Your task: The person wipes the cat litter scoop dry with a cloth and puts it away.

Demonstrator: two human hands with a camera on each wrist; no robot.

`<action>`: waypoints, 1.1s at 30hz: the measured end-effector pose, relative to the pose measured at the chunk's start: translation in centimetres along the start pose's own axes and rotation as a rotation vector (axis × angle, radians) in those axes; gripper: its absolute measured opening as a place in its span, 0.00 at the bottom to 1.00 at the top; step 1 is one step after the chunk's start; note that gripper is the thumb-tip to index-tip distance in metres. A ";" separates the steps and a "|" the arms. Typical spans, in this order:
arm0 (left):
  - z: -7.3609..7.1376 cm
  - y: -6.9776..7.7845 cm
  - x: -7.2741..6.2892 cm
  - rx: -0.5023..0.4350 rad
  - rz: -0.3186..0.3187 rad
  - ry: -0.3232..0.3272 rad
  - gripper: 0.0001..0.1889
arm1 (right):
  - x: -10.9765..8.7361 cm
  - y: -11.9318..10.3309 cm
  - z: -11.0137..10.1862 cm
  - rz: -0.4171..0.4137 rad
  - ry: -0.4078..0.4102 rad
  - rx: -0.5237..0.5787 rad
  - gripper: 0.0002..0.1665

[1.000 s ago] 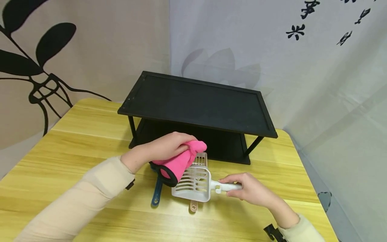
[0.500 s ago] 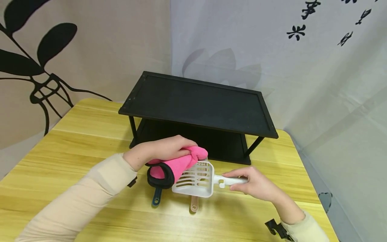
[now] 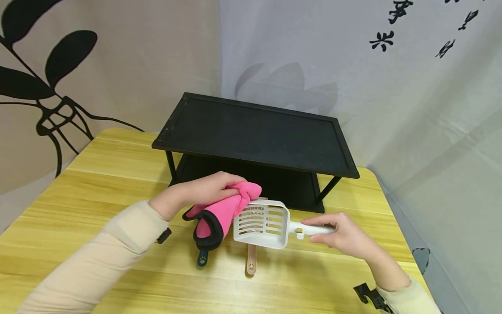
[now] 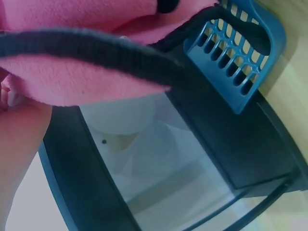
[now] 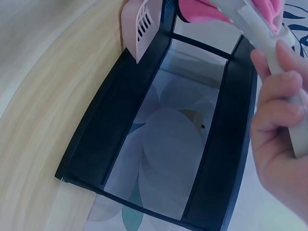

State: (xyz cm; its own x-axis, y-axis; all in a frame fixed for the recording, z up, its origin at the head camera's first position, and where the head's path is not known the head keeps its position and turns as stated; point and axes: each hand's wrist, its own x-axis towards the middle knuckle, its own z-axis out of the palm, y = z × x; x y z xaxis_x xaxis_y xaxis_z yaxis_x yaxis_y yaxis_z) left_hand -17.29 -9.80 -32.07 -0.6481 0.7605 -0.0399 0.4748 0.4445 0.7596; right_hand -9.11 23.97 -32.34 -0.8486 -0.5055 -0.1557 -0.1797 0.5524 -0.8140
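Observation:
My left hand grips a pink cloth with a black border, bunched at the top and hanging in folds. The cloth meets the left side of a white slotted litter scoop. By its handle, my right hand holds that scoop up over the table. Under the cloth lies a blue litter scoop, only its handle end showing in the head view. A pink-beige litter scoop lies beneath the white one, its handle pointing toward me.
A black two-tier shelf stands at the back of the wooden table, just beyond both hands. Its lower tier lies low near the tabletop. Printed fabric hangs behind the table.
The white scoop has moved right and turned more upright in my right hand. My left hand has shifted slightly left with the cloth, uncovering more of the pink-beige scoop's handle.

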 end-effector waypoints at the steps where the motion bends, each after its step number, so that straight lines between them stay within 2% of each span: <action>1: -0.1 -0.1 -0.1 -0.017 -0.012 0.021 0.10 | -0.1 0.1 -0.1 -0.009 0.005 0.013 0.22; 5: -0.5 -0.7 -0.2 -0.120 -0.052 0.121 0.14 | -0.3 0.6 -0.4 -0.076 0.015 0.072 0.22; 9: -0.6 -1.1 0.0 -0.229 -0.067 0.182 0.14 | -0.2 1.4 -0.5 -0.144 0.038 0.119 0.20; 12: -0.6 -1.2 0.2 -0.239 -0.080 0.229 0.13 | -0.2 2.1 -0.6 -0.177 0.063 0.155 0.19; 16: -0.6 -1.4 0.1 -0.275 -0.130 0.282 0.11 | -0.1 2.7 -0.7 -0.215 0.079 0.197 0.25; 20: -0.1 -1.1 0.3 -0.368 -0.134 0.249 0.11 | 0.6 2.6 -0.4 -0.263 0.032 0.239 0.27; 23: 0.6 -0.6 0.8 -0.417 -0.081 0.200 0.11 | 1.5 2.4 0.2 -0.272 -0.018 0.273 0.25; 27: 1.5 -0.2 1.3 -0.475 -0.036 0.172 0.10 | 2.6 2.6 0.9 -0.250 -0.042 0.305 0.21; 33: 1.9 0.0 1.3 -0.574 -0.069 0.092 0.14 | 3.1 3.6 1.0 -0.251 -0.073 0.324 0.24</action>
State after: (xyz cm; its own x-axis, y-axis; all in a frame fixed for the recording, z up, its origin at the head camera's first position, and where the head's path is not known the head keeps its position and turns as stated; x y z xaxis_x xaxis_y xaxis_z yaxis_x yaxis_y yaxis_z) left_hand -16.98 -7.93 -33.35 -0.7271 0.6835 -0.0647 0.0477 0.1442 0.9884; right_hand -11.87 23.75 -36.34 -0.7590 -0.6499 0.0401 -0.2009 0.1751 -0.9638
